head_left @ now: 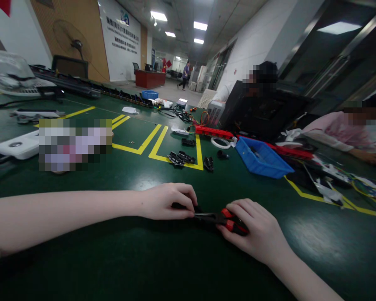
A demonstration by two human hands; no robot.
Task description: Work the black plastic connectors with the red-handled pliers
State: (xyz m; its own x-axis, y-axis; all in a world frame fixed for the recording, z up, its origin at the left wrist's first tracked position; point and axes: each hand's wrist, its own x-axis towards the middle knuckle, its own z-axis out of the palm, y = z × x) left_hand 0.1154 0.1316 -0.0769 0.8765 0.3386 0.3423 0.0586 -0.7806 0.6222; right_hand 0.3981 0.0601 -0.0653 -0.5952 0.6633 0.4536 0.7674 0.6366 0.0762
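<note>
My right hand [253, 228] is closed round the red and black handles of a pair of long-nose pliers [214, 218]. Their jaws point left and reach the fingertips of my left hand [171, 201]. That hand pinches a small black part [198, 208], mostly hidden under the fingers; the plier tips meet it there. Further up the green table lie several black plastic pieces [184, 157], in and beside a yellow-taped rectangle. One more black piece [208, 164] rests just right of the tape, and a short black cylinder [222, 154] sits beyond it.
A blue bin [263, 158] with small items stands at the right, beside a white ring [221, 143] and a red strip [213, 132]. Cables [175, 112] lie at the back. White devices [19, 145] are at the left. A person in pink [329, 125] sits far right.
</note>
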